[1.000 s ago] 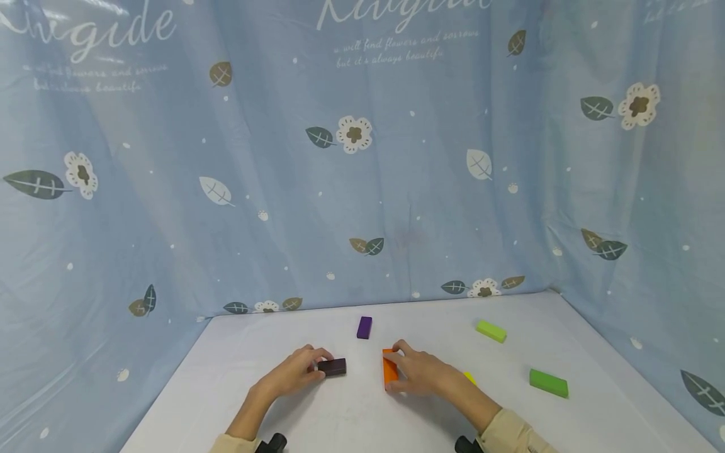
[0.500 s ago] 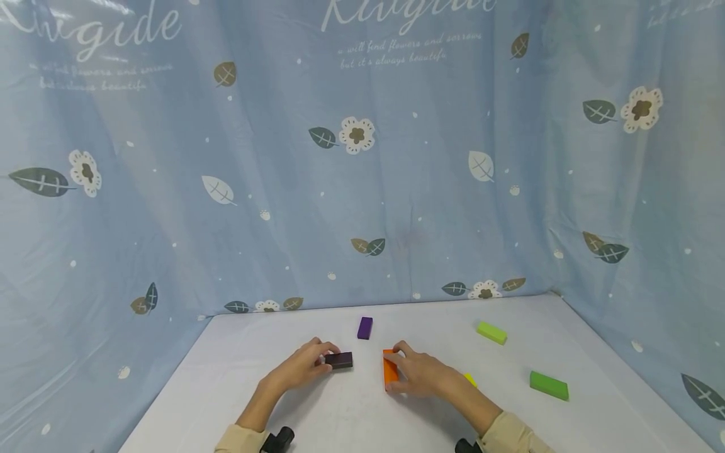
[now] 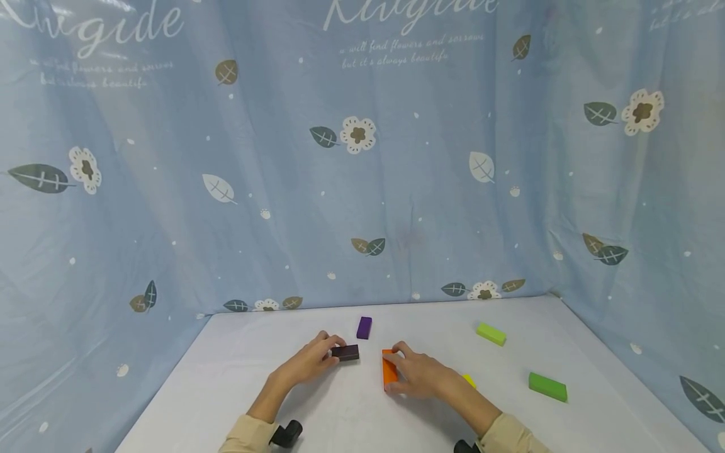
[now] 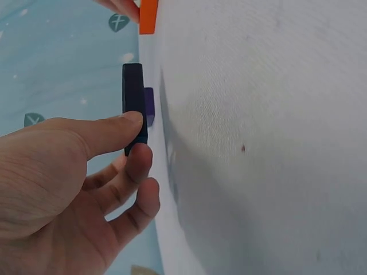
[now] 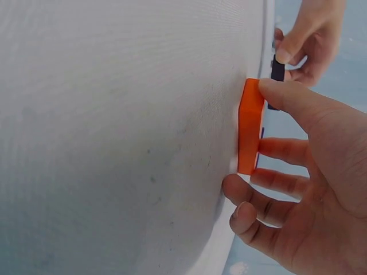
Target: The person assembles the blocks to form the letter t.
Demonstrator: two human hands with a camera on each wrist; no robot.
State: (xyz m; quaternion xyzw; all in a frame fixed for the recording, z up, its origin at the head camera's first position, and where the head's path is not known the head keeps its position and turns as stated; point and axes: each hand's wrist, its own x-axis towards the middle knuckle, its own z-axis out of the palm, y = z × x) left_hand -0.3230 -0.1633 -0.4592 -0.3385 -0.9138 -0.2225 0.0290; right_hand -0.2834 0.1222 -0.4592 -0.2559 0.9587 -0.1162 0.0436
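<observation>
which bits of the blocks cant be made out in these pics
- Yellow block: head view, partly hidden by the right forearm, so its full shape can't be told.
- Dark block: head view, one end hidden by the left hand's fingers.
- Purple block: left wrist view, partly hidden behind the dark block.
- Orange block: left wrist view, cut off by the top edge.

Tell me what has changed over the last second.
The left hand moved the dark block rightward and farther from the person, closer to the purple block. Nothing was newly gripped or released. Unchanged: the right hand on the orange block, and the purple, lime, yellow and green blocks.
</observation>
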